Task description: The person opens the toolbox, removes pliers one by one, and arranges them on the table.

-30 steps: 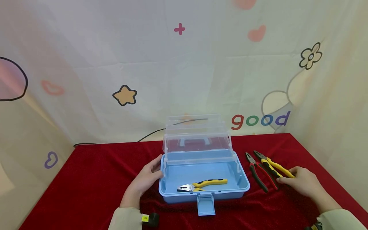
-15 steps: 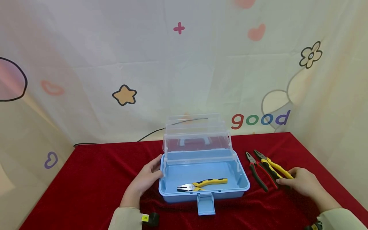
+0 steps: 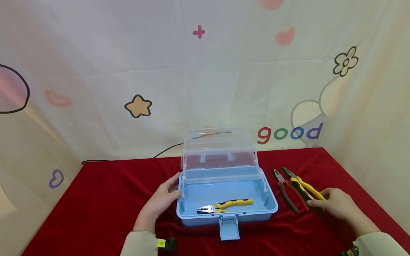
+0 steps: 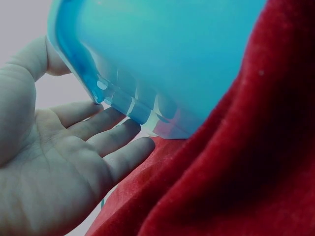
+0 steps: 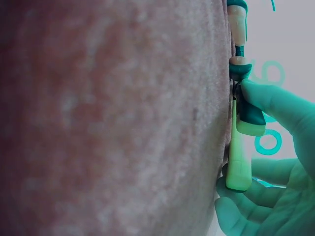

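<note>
In the head view, my left hand [image 3: 161,197] rests against the left wall of a light blue toolbox [image 3: 192,222], thumb at its rim. The left wrist view shows the fingers straight along the outer wall. Inside the box lies a pair of pliers [image 3: 235,203] with a yellow and black handle. To the right, my right hand [image 3: 337,204] grips the handles of yellow and black pliers [image 3: 298,179], whose head points away on the cloth. Up close, the thumb presses the black handle [image 5: 250,110] while fingers curl beneath the yellow handle [image 5: 239,164].
Red and black pliers [image 3: 282,185] lie just left of the gripped pair. The toolbox's clear lid [image 3: 221,158] stands raised at the back, and its latch [image 3: 229,227] hangs down in front. Red cloth [image 3: 112,202] covers the table before a printed curtain [image 3: 205,78].
My right thumb has shifted slightly left, and the handles of the gripped pliers have drawn a little closer together. My left hand and the toolbox stay in place.
</note>
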Demonstrator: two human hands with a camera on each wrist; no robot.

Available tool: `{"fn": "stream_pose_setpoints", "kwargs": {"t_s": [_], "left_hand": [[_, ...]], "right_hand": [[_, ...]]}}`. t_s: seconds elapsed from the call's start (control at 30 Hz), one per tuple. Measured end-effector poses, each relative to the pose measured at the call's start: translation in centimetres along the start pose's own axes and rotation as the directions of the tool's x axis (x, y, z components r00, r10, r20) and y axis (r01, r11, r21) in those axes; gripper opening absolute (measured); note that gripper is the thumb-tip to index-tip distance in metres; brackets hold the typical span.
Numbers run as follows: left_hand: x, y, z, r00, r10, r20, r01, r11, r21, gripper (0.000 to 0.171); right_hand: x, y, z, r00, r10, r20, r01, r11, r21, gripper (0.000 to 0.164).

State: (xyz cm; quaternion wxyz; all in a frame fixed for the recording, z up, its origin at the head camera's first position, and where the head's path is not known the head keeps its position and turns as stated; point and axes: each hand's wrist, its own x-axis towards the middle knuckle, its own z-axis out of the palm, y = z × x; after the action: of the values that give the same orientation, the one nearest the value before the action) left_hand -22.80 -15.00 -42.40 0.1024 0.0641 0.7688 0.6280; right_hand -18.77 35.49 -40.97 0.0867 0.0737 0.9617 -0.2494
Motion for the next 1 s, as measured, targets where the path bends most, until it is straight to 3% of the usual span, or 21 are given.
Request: {"fn": "stream_pose_setpoints", "kwargs": {"t_s": [0.3, 1.0], "left_hand": [[0.19, -0.24, -0.02, 1.000, 0.005, -0.003, -0.005, 1.000, 0.020, 0.076], [0.01, -0.07, 0.01, 1.000, 0.013, 0.002, -0.013, 1.000, 0.008, 0.077]], "right_hand": [[-0.02, 0.09, -0.17, 1.000, -0.005, 0.010, 0.005, 1.000, -0.027, 0.074], [-0.37, -0.18, -0.41, 1.000, -0.012, 0.015, 0.012, 1.000, -0.021, 0.070]]}}
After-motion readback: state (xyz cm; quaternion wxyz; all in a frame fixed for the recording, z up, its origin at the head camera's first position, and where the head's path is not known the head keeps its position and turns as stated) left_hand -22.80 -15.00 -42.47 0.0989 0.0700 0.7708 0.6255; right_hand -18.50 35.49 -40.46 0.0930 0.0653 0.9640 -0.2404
